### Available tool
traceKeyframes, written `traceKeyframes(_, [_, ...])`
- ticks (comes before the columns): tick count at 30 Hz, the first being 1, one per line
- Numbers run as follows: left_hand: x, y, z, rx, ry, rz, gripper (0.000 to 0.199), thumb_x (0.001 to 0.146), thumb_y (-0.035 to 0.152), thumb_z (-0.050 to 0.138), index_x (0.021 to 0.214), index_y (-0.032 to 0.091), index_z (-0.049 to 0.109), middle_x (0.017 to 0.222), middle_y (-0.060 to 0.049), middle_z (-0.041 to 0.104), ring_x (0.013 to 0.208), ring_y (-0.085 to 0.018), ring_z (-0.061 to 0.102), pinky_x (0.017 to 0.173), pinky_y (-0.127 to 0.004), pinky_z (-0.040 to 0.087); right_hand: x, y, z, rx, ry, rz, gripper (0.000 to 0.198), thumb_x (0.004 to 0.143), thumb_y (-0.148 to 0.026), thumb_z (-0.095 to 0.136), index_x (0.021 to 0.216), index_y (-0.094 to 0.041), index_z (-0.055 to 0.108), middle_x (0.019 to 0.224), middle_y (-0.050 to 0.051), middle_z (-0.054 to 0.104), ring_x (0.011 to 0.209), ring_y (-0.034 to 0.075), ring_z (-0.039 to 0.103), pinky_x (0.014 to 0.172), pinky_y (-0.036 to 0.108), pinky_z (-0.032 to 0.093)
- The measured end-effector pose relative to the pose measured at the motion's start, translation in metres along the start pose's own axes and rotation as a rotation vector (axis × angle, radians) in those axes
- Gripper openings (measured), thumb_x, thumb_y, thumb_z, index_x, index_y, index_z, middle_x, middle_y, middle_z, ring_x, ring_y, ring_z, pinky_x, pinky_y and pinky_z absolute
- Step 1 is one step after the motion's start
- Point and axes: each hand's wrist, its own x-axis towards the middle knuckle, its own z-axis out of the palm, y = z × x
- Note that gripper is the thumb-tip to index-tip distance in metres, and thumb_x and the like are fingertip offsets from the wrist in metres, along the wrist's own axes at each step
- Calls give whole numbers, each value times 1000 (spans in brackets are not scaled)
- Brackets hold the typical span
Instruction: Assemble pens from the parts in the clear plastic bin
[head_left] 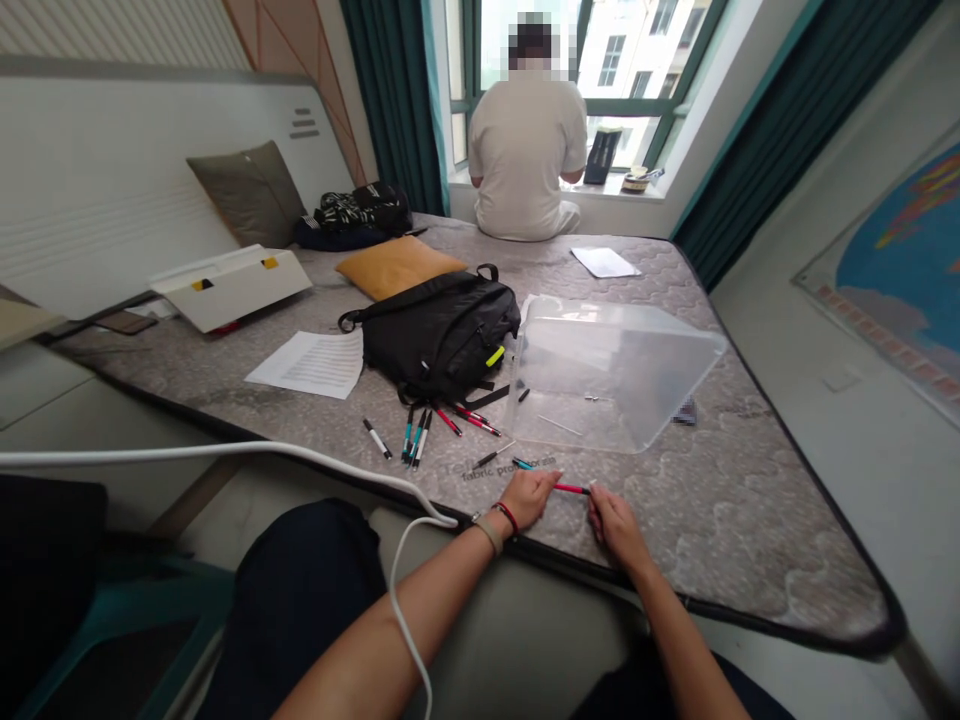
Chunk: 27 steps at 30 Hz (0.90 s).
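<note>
Near the front edge of the mattress, my left hand (527, 498) is closed on one end of a red pen (571, 489). My right hand (616, 526) pinches its other end, so the pen lies between both hands. Just beyond my left hand is a teal pen (523, 464), and close to it a thin dark pen part (487, 459). Several teal and black pens (418, 440) form a small group to the left, beside a white pen with black ends (377, 438). Red pens (474, 420) are scattered next to the black backpack (442, 335).
A clear plastic box (637, 345) lies on the mattress (765, 510) beyond my right hand. Printed paper (311, 362) is left of the backpack, with a yellow cushion (401, 266) behind. A white cable (300, 450) crosses at left. Another person (529, 150) sits by the window, back turned.
</note>
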Motion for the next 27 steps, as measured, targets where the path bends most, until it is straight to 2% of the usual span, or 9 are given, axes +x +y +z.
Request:
traceKeyframes(8, [0, 0, -1, 16, -13, 21, 67, 98, 59, 29, 51, 19, 54, 44, 1, 49, 49, -14, 49, 55, -27, 36, 1, 1, -4, 117, -92, 1, 41, 90, -60, 48, 72, -24, 46, 51, -5, 47, 40, 12, 42, 40, 25, 30])
traceKeyframes(12, [1, 1, -1, 21, -2, 39, 65, 98, 57, 30, 50, 20, 53, 44, 0, 48, 50, -14, 48, 55, -28, 35, 1, -1, -5, 188, -96, 8, 37, 89, -60, 48, 80, -24, 49, 55, -5, 51, 41, 13, 45, 39, 25, 31])
traceKeyframes(18, [0, 6, -1, 27, 13, 62, 63, 98, 56, 31, 49, 21, 51, 43, 1, 47, 50, -14, 47, 55, -28, 35, 1, -4, -2, 168, -105, 53, 48, 88, -66, 46, 68, -23, 46, 48, -6, 43, 37, 10, 37, 39, 24, 26])
traceKeyframes(21, [0, 7, 1, 34, 41, 86, 63, 98, 57, 31, 50, 21, 52, 44, 2, 45, 48, -14, 45, 53, -28, 33, -1, -6, -2, 196, -94, 33, 45, 86, -65, 51, 70, -23, 46, 52, -6, 45, 41, 10, 42, 41, 23, 31])
traceKeyframes(27, [2, 3, 4, 28, 94, 96, 64, 96, 60, 33, 51, 20, 54, 47, 2, 44, 50, -13, 43, 54, -28, 30, -7, -7, 0, 100, -61, -45, 45, 89, -66, 47, 75, -23, 49, 56, -4, 53, 44, 11, 44, 43, 23, 34])
